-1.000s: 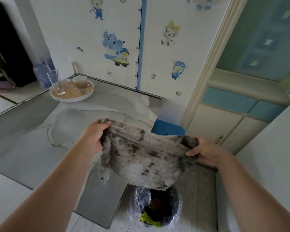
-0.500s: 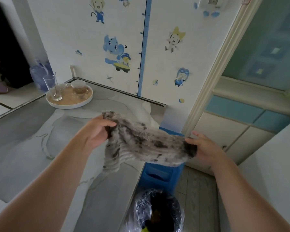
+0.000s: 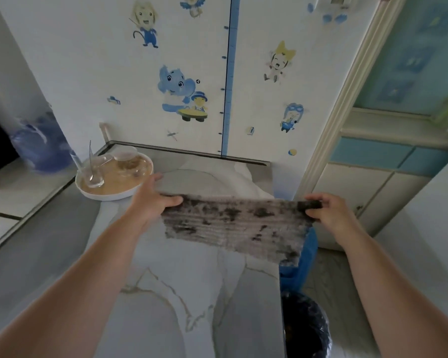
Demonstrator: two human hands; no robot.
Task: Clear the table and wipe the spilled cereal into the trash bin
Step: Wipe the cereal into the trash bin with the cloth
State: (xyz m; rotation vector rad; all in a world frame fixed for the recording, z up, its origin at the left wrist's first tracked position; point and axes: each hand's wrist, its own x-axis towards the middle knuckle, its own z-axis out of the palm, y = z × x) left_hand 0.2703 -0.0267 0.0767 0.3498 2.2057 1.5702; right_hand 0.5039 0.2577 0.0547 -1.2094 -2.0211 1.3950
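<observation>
Left hand: our left hand (image 3: pixel 153 202) pinches the left top corner of the cloth (image 3: pixel 233 224), thumb on the near face and fingers curled behind it, closed on the fabric
Right hand: our right hand (image 3: pixel 326 211) grips the right top corner of the same cloth, fingers folded over the edge and thumb beneath, closed on it
Cloth: we hold a grey ribbed rag stretched flat between both hands, blotched with dark stains; it hangs above the right part of the table (image 3: pixel 166 293), its right end reaching past the table edge
Table: grey and white marble-look top, running from near us to the far wall; we cannot make out any cereal on the part that shows
Tray: a round white tray (image 3: pixel 109 195) sits at the far left of the table, just left of our left hand, carrying a clear glass (image 3: pixel 93 171) with a spoon (image 3: pixel 90 161) standing in it and a clear bowl (image 3: pixel 127 157) beside it
Trash bin: the trash bin (image 3: pixel 305 329), lined with a dark bag, stands on the floor just right of the table's near right edge, below and nearer than the cloth
Blue bin: a blue container (image 3: pixel 309 251) sits just beyond the trash bin, partly hidden by the cloth
</observation>
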